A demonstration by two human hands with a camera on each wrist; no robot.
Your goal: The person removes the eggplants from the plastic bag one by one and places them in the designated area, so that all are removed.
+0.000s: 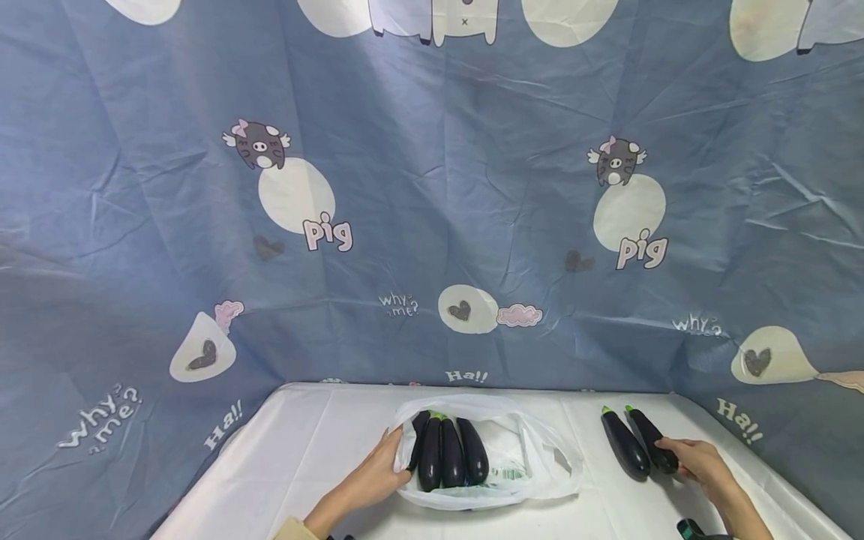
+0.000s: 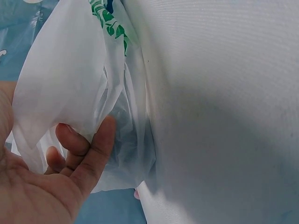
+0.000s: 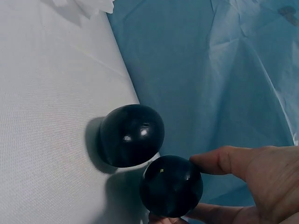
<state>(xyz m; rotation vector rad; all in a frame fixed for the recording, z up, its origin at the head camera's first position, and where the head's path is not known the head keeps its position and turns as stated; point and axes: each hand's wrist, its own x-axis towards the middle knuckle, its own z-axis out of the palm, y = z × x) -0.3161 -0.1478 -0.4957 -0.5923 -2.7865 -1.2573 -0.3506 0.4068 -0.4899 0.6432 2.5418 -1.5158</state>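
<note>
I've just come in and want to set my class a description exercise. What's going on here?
A person's left hand holds the edge of a white plastic bag with four eggplants visible inside. The right hand grips another eggplant, off to the bag's right. One more eggplant lies beside that one, on the white table.

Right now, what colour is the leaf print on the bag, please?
The leaf print is green; it shows best in the left wrist view.
</note>
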